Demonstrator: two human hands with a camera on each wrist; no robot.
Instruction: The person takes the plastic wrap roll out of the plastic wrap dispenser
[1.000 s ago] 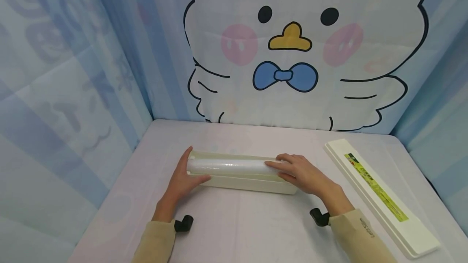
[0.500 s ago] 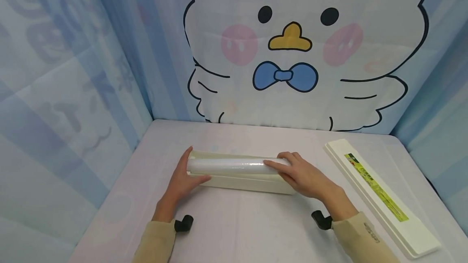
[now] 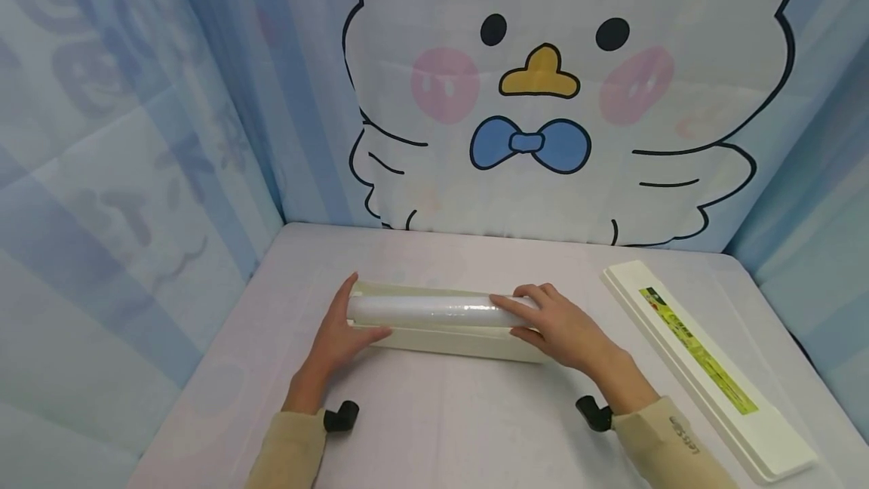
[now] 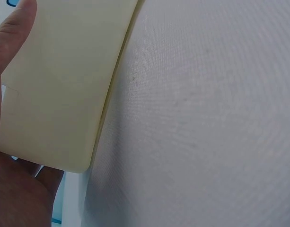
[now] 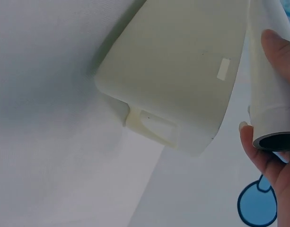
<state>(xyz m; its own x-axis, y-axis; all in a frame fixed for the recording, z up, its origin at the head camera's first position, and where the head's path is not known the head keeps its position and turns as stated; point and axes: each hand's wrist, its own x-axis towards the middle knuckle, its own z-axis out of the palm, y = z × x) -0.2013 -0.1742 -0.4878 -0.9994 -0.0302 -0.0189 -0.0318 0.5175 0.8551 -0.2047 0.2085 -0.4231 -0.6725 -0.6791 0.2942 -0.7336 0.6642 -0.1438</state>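
A cream dispenser box (image 3: 448, 343) without its cover lies lengthwise in the middle of the table. Along its top sits a shiny white roll of cling film (image 3: 421, 309). My left hand (image 3: 336, 334) grips the box's left end, thumb on the front wall and fingers round the end. My right hand (image 3: 566, 327) holds the right end of the roll, fingers over the top and thumb on the near side. In the right wrist view, the roll's dark hollow end (image 5: 277, 141) shows beside the hand, raised out past the box wall (image 5: 173, 71).
A long cream lid (image 3: 774, 436) with a yellow-green label (image 3: 699, 349) lies slantwise at the table's right side. Blue and white curtains (image 3: 136, 210) with a cartoon print enclose the table (image 3: 434, 429) at the back and sides.
My right hand has shifted slightly, its thumb now a little farther left along the roll. The box's right end has edged left. My left hand keeps its grip.
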